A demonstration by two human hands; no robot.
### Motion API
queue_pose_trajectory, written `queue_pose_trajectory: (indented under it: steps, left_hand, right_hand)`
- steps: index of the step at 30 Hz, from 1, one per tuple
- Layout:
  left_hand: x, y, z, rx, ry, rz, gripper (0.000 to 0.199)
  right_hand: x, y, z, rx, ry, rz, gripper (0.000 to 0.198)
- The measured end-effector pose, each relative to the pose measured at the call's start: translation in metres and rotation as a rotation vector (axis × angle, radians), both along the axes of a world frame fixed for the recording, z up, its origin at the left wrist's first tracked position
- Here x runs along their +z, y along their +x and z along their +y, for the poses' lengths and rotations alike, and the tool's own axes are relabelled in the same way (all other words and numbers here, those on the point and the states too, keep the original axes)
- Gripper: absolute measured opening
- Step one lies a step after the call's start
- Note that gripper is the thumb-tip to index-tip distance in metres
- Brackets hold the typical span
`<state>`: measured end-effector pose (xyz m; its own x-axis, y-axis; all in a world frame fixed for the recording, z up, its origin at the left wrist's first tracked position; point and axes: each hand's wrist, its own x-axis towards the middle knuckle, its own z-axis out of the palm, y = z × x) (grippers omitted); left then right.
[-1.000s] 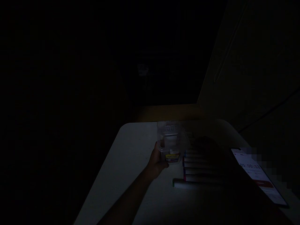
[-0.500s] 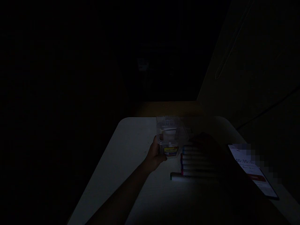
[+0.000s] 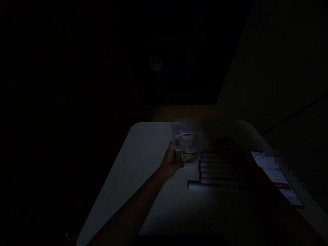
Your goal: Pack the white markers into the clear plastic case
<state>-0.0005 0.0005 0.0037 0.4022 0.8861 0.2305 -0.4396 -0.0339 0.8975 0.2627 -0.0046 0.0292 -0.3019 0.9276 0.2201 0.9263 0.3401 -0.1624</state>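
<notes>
My left hand (image 3: 170, 164) is wrapped around the left side of a clear plastic box (image 3: 188, 141), its thumb at the front near a yellow and dark label (image 3: 188, 157). The box's clear lid part stands up at its back. To the right of the box, several white markers (image 3: 217, 169) with coloured ends lie side by side on the table. A green-ended marker (image 3: 197, 185) is nearest to me and sticks out farther left. Over the far end of the row, my right hand (image 3: 227, 147) is in deep shadow, so its fingers and anything in them cannot be made out.
The white table (image 3: 135, 164) has rounded far corners. On its right side lies a lit phone (image 3: 279, 179) showing a timer. A wall with a hanging cord (image 3: 246, 66) rises on the right, and a dark cable (image 3: 294, 117) runs along it. The surroundings are very dark.
The whole view has shifted, so the table, box and markers appear slightly higher. My left hand keeps its grip on the box. My right hand stays over the far end of the markers.
</notes>
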Motion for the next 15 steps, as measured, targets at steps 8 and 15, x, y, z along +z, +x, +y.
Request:
queue_pose_trajectory:
  steps: [8,15]
  left_hand:
    - [-0.006,-0.001,0.003,0.017,0.023,0.008,0.071]
    - [-0.003,-0.001,0.002,0.017,0.016,0.016,0.07]
  right_hand:
    - [0.005,0.009,-0.002,-0.059,0.006,0.093,0.032]
    - [0.01,0.011,-0.007,-0.04,0.019,0.187,0.031]
